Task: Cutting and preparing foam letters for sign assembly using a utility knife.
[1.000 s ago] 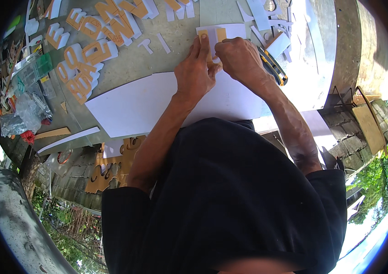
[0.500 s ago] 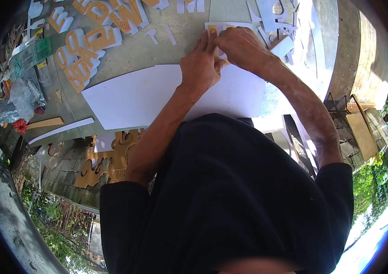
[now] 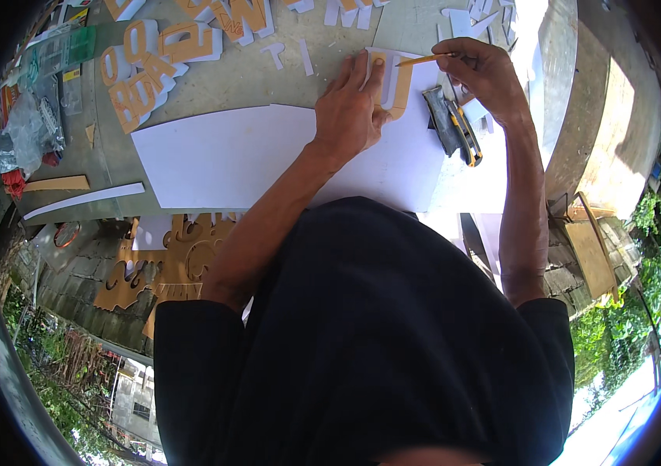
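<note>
My left hand [image 3: 352,109] lies with its fingers stretched out on a tan-faced, U-shaped letter [image 3: 402,97], pressing on its left side. The letter rests on a white sheet [image 3: 221,163], and part of it is hidden under that hand. A yellow pencil [image 3: 421,59] is pinched in my right hand [image 3: 490,74], its tip at the upper part of the letter's right leg. Below my right hand, a black-and-yellow utility knife [image 3: 469,138] lies on the white sheet beside a dark, flat piece [image 3: 444,120] I cannot make out.
Several thick letters with tan faces [image 3: 144,89] stand at the table's far left. Behind my left hand are thin white offcuts [image 3: 306,57]. Plastic bags [image 3: 23,136] and a green clear box [image 3: 66,50] sit at the left edge. Tan cut-out sheets [image 3: 179,252] lie below the table.
My right hand has moved right, off the letter's top, and a pencil now shows in it. The utility knife has come into sight. My left hand stays on the letter; the view has shifted slightly.
</note>
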{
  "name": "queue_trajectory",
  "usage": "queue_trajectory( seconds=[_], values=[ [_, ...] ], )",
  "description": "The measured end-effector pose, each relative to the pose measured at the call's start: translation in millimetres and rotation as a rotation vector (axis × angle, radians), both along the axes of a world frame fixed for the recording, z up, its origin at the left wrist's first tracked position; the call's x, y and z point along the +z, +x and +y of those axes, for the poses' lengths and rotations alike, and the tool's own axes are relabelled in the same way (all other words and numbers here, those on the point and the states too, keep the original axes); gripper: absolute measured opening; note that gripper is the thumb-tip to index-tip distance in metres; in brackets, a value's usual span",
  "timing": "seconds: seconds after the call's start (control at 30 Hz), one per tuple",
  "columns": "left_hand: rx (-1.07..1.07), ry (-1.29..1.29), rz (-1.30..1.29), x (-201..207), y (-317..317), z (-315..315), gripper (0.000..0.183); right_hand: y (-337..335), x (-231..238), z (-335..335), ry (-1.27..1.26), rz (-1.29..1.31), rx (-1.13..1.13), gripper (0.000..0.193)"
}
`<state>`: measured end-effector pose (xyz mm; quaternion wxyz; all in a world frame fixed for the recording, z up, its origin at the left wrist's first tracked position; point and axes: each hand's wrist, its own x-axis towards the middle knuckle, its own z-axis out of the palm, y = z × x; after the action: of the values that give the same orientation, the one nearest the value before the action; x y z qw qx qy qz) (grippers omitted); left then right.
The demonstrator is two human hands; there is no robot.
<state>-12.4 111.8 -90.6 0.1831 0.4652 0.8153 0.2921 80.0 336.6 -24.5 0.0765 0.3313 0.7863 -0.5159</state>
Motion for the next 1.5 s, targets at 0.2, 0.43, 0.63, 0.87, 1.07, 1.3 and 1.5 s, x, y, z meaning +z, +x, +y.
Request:
queue_trajectory(
  seconds=[0.2,0.43,0.63,0.87,1.07,1.3,1.5],
  values=[
    [0.035,-0.021,-0.03,-4,-1,-5,0.088,-24,-9,-31,0.224,0.0,0.419,0.017],
    [0.041,0.019,-0.06,-6,1,-6,0.083,-34,-33,-51,0.335,0.056,0.642,0.009],
    [0.052,-0.019,-0.017,-11,0,-7,0.082,-49,-23,-59,0.325,-0.078,0.66,0.016],
    [0.056,-0.008,-0.028,-13,0,-8,0.083,-50,-30,-59,0.362,-0.066,0.654,0.017],
    [0.051,-0.003,-0.031,-14,-1,-10,0.083,-57,-25,-68,0.44,-0.107,0.646,0.017],
    [0.067,-0.056,-0.088,-12,1,-11,0.086,-60,-15,-50,0.37,-0.15,0.599,0.014],
    [0.124,-0.006,-0.092,-12,3,-9,0.093,-25,24,-33,-0.03,0.062,-0.125,0.025]
  ],
)
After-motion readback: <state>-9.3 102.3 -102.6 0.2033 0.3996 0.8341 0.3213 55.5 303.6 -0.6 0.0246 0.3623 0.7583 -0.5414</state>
